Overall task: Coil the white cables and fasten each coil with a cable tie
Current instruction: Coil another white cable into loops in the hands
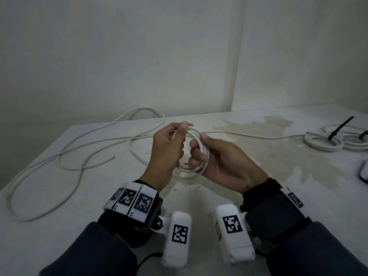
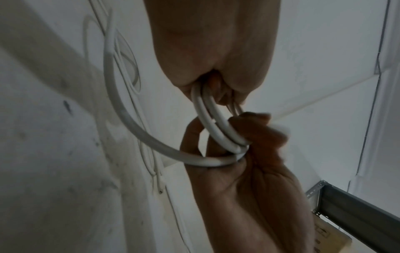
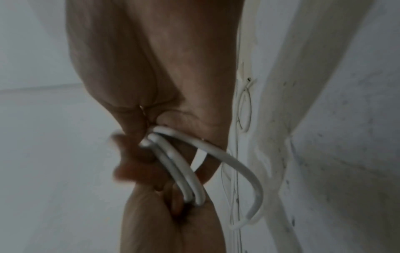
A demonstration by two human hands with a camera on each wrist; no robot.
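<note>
Above the middle of the table I hold a small coil of white cable [image 1: 199, 144] between both hands. My left hand [image 1: 175, 136] pinches the top of the coil between thumb and fingers. My right hand [image 1: 217, 156] has its fingers curled round the coil's right side. The left wrist view shows the coil's loops [image 2: 216, 126] running from the left hand's fingers into the right hand [image 2: 249, 154]. One strand [image 2: 121, 111] leaves the coil and trails away. The rest of this cable [image 1: 59, 156] lies loose across the left of the table. The right wrist view shows the same loops [image 3: 184, 172].
Finished white coils [image 1: 322, 143] lie at the far right of the table [image 1: 99, 196], with a black cable tie [image 1: 340, 126] sticking up from them. A dark-edged object [image 1: 364, 172] sits at the right edge. Walls stand close behind the table.
</note>
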